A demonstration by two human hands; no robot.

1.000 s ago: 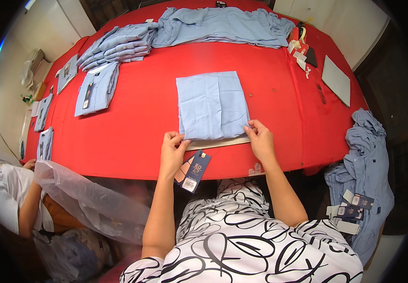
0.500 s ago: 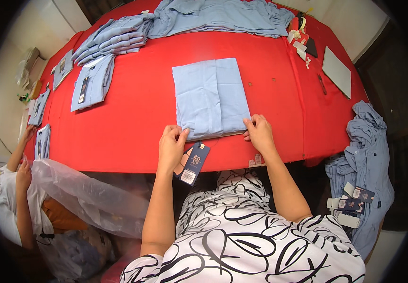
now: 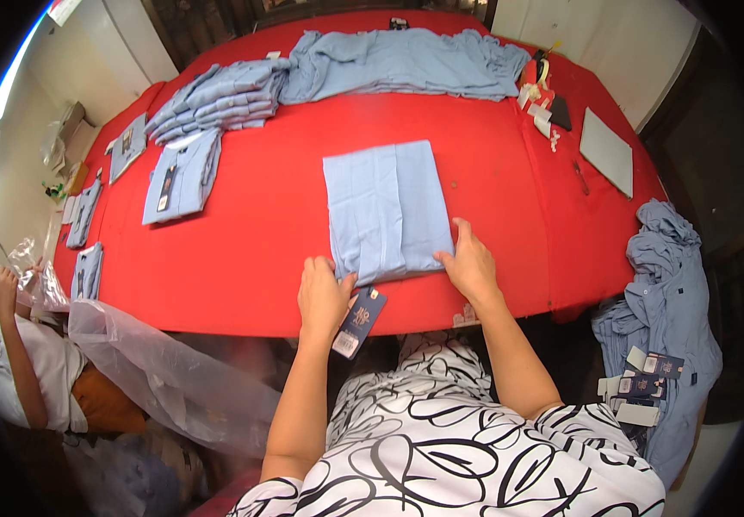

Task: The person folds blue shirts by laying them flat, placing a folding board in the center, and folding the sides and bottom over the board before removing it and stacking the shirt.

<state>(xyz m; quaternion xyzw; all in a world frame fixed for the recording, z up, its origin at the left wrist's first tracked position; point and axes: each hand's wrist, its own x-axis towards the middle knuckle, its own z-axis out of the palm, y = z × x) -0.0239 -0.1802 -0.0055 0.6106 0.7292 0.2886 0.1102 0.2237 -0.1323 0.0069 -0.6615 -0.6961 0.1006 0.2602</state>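
A folded light-blue shirt [image 3: 389, 211] lies flat on the red-covered table [image 3: 243, 284] in front of me, with a crease running down its middle. My left hand [image 3: 324, 297] is closed at its near left corner, the thumb over the near edge and the fingers bent by the side. From beside that thumb a dark blue hang tag [image 3: 360, 321] with a white label hangs over the table's front edge. At the near right corner my right hand [image 3: 473, 265] touches the shirt's side, its thumb and index finger apart.
Piled blue shirts [image 3: 406, 65] line the far side. Folded shirts with tags [image 3: 184, 177] lie at left, near a co-worker's hand [image 3: 6, 289] and clear plastic sheeting [image 3: 165, 370]. A pale flat board [image 3: 607, 151] lies right. More shirts [image 3: 669, 310] and tags [image 3: 643, 383] hang at far right.
My right hand has loosened from its pinch, its fingers spreading along the shirt's side. My left hand stays at its corner. The co-worker's hands have risen with clear plastic, and my view has tilted slightly.
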